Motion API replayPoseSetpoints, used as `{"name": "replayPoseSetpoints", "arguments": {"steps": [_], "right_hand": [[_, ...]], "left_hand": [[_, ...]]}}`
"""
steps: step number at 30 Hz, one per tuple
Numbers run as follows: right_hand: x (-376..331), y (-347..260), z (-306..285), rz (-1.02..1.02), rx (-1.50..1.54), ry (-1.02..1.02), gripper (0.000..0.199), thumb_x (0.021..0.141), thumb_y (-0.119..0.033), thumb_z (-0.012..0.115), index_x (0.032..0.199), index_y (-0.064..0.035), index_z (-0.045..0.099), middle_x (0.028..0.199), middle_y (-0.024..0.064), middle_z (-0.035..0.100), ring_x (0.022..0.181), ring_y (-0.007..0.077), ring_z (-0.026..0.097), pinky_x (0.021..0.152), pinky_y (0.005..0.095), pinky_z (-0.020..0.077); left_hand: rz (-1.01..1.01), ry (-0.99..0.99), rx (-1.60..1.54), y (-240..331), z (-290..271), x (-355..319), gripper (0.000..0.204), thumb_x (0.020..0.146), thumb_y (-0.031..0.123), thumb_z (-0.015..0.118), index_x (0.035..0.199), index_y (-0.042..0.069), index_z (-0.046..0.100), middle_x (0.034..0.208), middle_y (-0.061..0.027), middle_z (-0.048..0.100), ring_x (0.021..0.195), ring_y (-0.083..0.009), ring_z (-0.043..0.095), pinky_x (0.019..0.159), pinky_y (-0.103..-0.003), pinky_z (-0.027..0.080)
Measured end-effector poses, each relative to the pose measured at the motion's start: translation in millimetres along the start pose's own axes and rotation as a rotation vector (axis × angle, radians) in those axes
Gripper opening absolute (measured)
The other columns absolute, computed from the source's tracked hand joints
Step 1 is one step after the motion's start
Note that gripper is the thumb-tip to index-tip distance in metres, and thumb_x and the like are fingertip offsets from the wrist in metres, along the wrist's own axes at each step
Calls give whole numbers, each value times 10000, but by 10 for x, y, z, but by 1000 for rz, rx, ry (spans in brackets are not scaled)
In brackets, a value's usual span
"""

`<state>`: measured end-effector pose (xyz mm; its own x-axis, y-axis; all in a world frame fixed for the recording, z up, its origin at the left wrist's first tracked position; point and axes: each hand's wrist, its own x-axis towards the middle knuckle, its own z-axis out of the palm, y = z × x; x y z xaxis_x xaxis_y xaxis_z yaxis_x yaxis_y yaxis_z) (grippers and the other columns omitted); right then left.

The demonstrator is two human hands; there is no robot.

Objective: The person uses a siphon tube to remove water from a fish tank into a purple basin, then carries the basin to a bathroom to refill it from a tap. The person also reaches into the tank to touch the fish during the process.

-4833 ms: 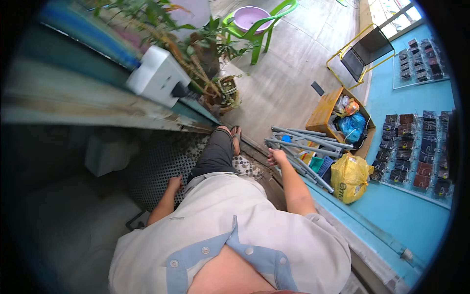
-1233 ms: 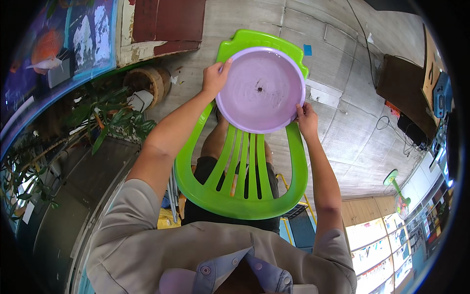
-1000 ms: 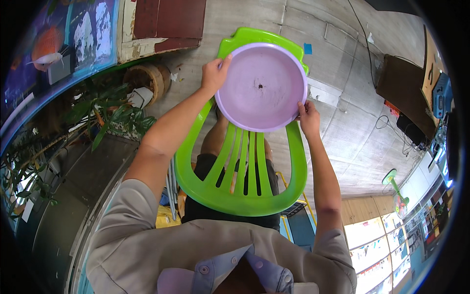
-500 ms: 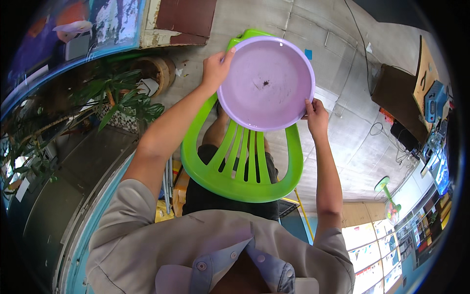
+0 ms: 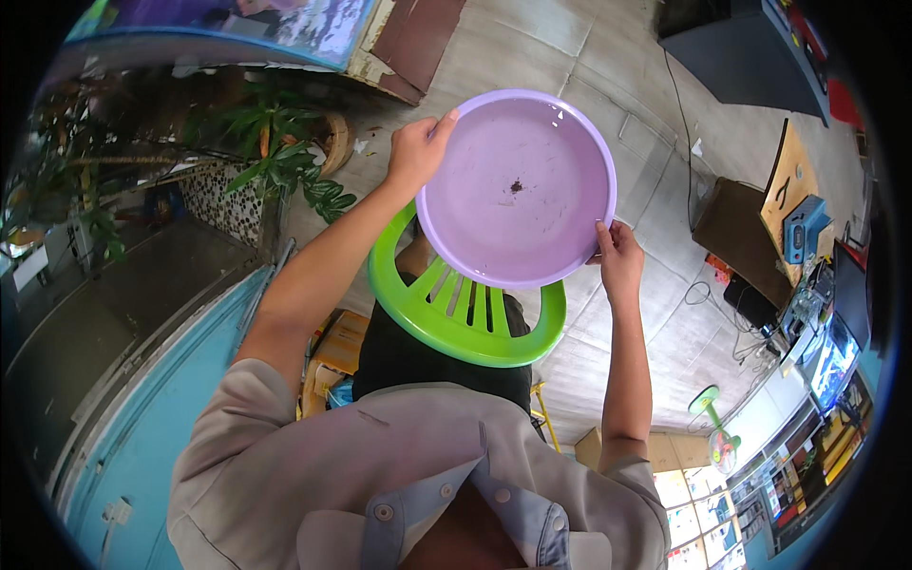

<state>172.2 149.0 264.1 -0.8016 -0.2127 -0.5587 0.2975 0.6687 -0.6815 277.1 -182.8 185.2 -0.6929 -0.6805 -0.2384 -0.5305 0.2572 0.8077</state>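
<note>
A round light-purple basin [image 5: 532, 223] is held out in front of me, its inside facing up. Some water seems to lie in it, and a small dark clump [image 5: 516, 187] of dirt sits at the middle of its bottom with specks around. My left hand [image 5: 419, 152] grips the rim at the upper left, thumb on top. On the right side my right hand [image 5: 618, 255] pinches the rim, its fingers partly hidden underneath. Below the basin stands a green plastic chair [image 5: 446, 328] with a slatted back; the basin covers most of its seat.
Leafy potted plants [image 5: 275, 157] and a fish tank [image 5: 285, 28] stand at the left. Right of me are a wooden board [image 5: 784, 190] with a blue device [image 5: 806, 228], loose cables [image 5: 698, 294] and a green fan [image 5: 705, 399]. A dark cabinet [image 5: 741, 57] stands at the far right.
The view has shifted and turned a little. The basin now sits slightly lower in the picture and covers more of the chair. Both hands keep their hold on its rim.
</note>
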Motion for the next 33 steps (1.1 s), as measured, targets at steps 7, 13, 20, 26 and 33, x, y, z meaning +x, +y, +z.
{"name": "replayPoseSetpoints", "arguments": {"steps": [7,13,20,26,33], "right_hand": [[-451,-570,-175,-58,-45,-58,342,982,-212,622,1112,104,617,840,143,711,627,175,685,542,292,578],[-759,-827,-170,-146,18,-159,310,988,-182,618,1117,100,610,836,119,701,627,141,670,530,270,569],[-1169,-1209,77,-199,0,-265,288,989,-164,614,1100,101,612,834,111,703,615,132,666,506,257,565],[-1540,-1535,439,-265,-69,-345,278,986,-148,610,1095,109,609,829,118,711,607,143,676,510,266,576],[-2082,-1853,1172,-273,-45,-452,272,980,-118,606,1091,131,600,836,134,711,628,154,687,520,279,592]], "left_hand": [[-39,74,-124,283,-539,-408,599,943,456,624,646,-60,562,547,-176,485,519,-226,418,546,-408,411],[-41,129,-77,484,-1096,-794,626,948,481,604,634,-60,570,532,-158,503,504,-216,445,533,-398,408],[-101,232,-46,335,-1767,-1231,618,944,515,605,649,-27,615,511,-39,473,503,-117,424,491,-315,363],[-175,306,-55,137,-2391,-1656,610,942,512,610,646,-21,623,519,-31,495,507,-115,442,494,-311,378],[-246,391,-106,-297,-3233,-2148,611,938,511,615,650,-27,630,532,-50,526,519,-123,488,512,-313,413]]}}
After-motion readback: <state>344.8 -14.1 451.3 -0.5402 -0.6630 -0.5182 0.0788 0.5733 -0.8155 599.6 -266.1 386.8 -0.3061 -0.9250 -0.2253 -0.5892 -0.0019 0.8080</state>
